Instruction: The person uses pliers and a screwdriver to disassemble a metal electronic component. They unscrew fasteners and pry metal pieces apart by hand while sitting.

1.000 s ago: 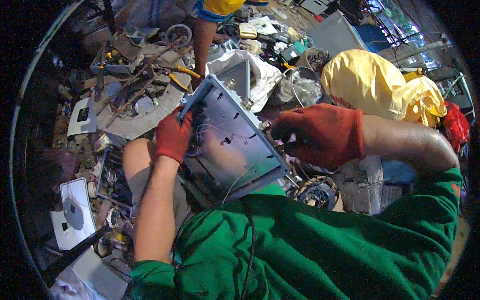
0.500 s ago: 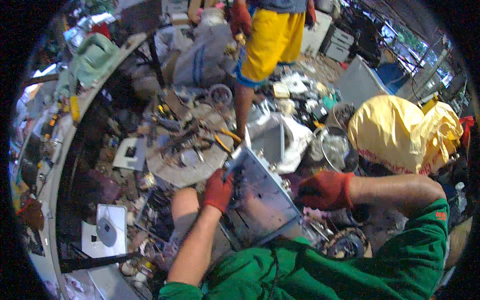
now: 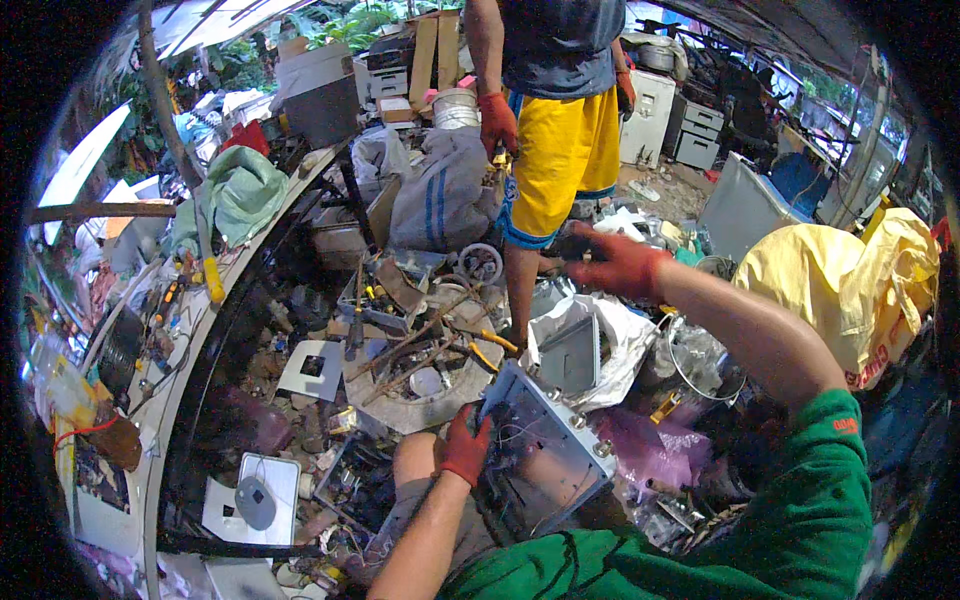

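Note:
My left hand, in a red glove, grips the left edge of a grey metal casing that rests tilted against my lap. The casing has small holes, a wire inside and fittings along its right edge. My right hand, also gloved in red, is raised beyond the casing with nothing in it; its fingers reach to the left, apart and slightly blurred. Beyond the casing lies a white sack with a grey panel in it. Yellow-handled pliers lie on a scrap-covered slab.
Another person in yellow shorts and red gloves stands just ahead. A yellow sack and a bucket of clear plastic are at the right. A long curved ledge runs along the left. Scrap covers the ground.
My right hand has left the casing's right side, risen and moved forward, its fingers now stretched out. My left hand still holds the casing. The view has tilted up.

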`<state>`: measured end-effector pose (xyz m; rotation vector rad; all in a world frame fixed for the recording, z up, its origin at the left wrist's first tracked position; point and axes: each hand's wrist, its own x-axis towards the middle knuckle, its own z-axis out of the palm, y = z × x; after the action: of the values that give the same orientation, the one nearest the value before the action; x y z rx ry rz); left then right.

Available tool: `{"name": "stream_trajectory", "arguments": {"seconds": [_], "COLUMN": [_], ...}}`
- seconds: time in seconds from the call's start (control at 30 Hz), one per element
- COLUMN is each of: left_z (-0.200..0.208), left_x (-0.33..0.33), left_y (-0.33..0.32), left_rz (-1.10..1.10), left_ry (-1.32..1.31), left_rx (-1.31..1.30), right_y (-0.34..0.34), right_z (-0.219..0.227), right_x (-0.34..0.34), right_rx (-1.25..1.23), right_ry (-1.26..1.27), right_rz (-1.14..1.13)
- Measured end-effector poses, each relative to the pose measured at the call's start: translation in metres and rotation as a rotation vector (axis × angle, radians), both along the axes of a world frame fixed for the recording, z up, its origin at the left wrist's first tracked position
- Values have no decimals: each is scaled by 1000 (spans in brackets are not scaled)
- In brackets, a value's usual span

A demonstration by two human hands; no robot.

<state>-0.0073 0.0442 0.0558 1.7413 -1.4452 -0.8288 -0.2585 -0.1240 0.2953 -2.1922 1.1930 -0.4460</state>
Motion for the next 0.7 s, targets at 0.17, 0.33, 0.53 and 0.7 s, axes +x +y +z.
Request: {"name": "stream_trajectory", "arguments": {"seconds": [0.17,0.33,0.53,0.7], "left_z": [16,-1,25,-7], "left_x": [-34,12,17,35], "left_y": [-12,8,10,0], "left_rz": [-71,-17,-55,172], "left_ry": [-2,-84,-273,-30], "left_rx": [7,-84,93,-211], "right_y": [-180,-207,-267,-261], "right_z": [-38,-60,-67,-60], "right_x": [-29,76,71,26], "right_rx": [-79,166,237,102], "right_ry": [-283,-571,-1484,-915], "right_rz": [-470,-580,-465,-205]}}
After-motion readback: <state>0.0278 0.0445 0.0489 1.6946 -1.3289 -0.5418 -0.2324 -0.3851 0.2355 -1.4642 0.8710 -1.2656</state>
